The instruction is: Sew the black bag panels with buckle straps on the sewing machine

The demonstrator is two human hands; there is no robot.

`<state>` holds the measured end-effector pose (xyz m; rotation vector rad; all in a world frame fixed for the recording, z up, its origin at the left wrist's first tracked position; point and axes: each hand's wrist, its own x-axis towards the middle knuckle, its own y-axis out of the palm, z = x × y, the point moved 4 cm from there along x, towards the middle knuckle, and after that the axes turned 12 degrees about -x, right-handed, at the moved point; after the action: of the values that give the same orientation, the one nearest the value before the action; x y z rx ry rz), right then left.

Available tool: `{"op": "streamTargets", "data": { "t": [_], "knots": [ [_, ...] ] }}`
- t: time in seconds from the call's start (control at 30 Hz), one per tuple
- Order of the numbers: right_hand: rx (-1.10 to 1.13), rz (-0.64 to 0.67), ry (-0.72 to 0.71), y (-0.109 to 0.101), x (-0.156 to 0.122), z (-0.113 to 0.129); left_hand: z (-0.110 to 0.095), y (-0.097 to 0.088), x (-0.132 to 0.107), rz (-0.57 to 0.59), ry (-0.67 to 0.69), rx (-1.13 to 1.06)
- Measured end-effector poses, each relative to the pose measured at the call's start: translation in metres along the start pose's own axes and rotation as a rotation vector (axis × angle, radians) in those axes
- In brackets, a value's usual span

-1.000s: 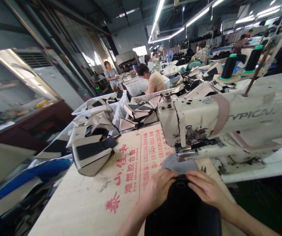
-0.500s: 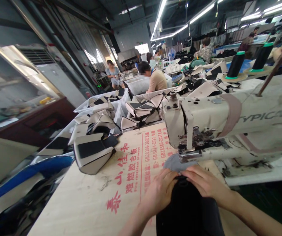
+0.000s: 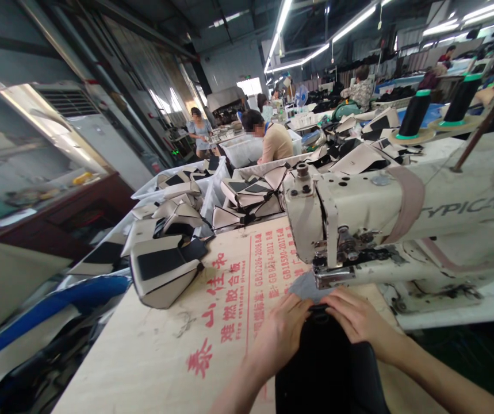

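Note:
A black padded fabric piece [image 3: 322, 362] with a grey end [image 3: 306, 286] lies in front of the sewing machine [image 3: 337, 230]. The grey end reaches the foot area at the machine's arm. My left hand [image 3: 279, 330] grips the piece's left edge, fingers bent over it near the grey part. On the opposite edge my right hand [image 3: 354, 313] is closed, its fingertips near the grey part too. Both thumbs are largely hidden. The stitching point itself is covered by the machine's metal parts.
A plywood board [image 3: 152, 356] with red print forms the work surface. A beige-and-black sewn piece [image 3: 164, 273] lies on its far left part. White bins [image 3: 210, 198] of similar pieces stand behind. Black thread cones [image 3: 414, 115] rise at the right. Co-workers [image 3: 276, 141] sit and stand farther back.
Both hands keep their hold on the black piece with hardly any shift. The standing person in the background has moved slightly to the right.

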<state>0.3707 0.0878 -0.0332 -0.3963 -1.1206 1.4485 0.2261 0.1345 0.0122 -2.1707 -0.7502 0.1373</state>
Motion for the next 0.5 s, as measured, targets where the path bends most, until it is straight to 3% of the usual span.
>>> {"op": "streamTargets", "data": {
  "t": [0.13, 0.27, 0.43, 0.5],
  "knots": [
    [-0.001, 0.014, 0.021, -0.003, 0.007, 0.004, 0.003, -0.003, 0.008, 0.008, -0.036, -0.106],
    [-0.008, -0.030, 0.028, -0.003, 0.014, 0.003, 0.012, -0.007, 0.005, -0.067, -0.149, -0.192],
    [0.014, -0.118, 0.055, 0.002, 0.014, 0.001, 0.026, -0.003, -0.027, -0.012, -0.283, -0.435],
    [0.072, -0.107, 0.070, 0.003, 0.014, 0.003, 0.034, 0.004, -0.039, -0.058, -0.366, -0.499]
  ]
}}
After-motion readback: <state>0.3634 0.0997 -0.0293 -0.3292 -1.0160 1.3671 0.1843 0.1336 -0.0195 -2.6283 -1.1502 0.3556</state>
